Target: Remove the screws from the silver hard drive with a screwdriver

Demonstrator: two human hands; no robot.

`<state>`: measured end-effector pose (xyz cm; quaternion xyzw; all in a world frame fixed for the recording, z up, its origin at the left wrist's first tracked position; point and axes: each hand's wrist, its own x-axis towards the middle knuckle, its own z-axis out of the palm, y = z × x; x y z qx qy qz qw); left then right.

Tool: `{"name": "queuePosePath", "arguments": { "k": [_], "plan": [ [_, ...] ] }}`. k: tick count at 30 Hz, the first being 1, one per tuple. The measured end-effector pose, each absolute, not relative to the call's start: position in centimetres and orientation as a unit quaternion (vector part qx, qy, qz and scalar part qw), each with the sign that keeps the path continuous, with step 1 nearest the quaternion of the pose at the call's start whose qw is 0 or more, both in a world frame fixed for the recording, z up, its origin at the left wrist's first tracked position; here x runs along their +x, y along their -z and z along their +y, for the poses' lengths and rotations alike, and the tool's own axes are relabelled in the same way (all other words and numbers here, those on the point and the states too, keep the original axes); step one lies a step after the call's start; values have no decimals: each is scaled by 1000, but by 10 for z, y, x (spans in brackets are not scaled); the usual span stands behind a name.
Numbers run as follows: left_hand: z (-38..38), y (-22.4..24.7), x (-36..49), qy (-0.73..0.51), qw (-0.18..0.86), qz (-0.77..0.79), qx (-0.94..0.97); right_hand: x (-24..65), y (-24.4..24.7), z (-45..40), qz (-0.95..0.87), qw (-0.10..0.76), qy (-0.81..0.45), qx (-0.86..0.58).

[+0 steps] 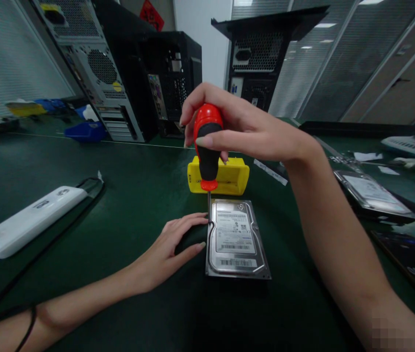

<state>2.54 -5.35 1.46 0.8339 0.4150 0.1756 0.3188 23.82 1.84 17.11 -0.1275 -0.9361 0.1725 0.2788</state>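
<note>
Glass partitions [343, 63]: enclose the room on both sides; blinds fitted, ceiling lights reflected.
Counter [134, 183]: dark green, carries all work items.
Computer cases [125, 54]: three units, standing upright at the far side of the counter, rear faces toward the wearer.
Power strip [34, 217]: white, on the left of the counter; black cable runs alongside.
Right grip [246, 127]: closed around the handle of a red and black screwdriver [208, 142], above the drive.
Left grip [159, 256]: open, fingers extended, resting low; index fingertip at the drive's left edge beside the shaft. Not closed on anything.
Hard drive [234, 237]: flat on the counter, central, label side up. Judged at an early or middle stage: top cover in place, unit apparently whole.
Second drive [378, 193]: at the right of the counter, label up, apart from the work.
Yellow bin [237, 168]: just beyond the drive; contents not clear.
Screwdriver shaft [209, 203]: upright, lower end at the drive's left edge. Done: tool positioned. Judged outstanding: completion of turning at this point.
Screws: none distinguishable; seating of the tip and direction of turn cannot be determined.
</note>
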Motion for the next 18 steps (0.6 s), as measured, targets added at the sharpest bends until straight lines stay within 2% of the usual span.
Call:
{"name": "queuePosePath", "arguments": {
  "k": [18],
  "plan": [
    [-54, -14, 24, -178, 322, 416, 832, 237, -169, 18, -917, 322, -16, -234]
  ]
}}
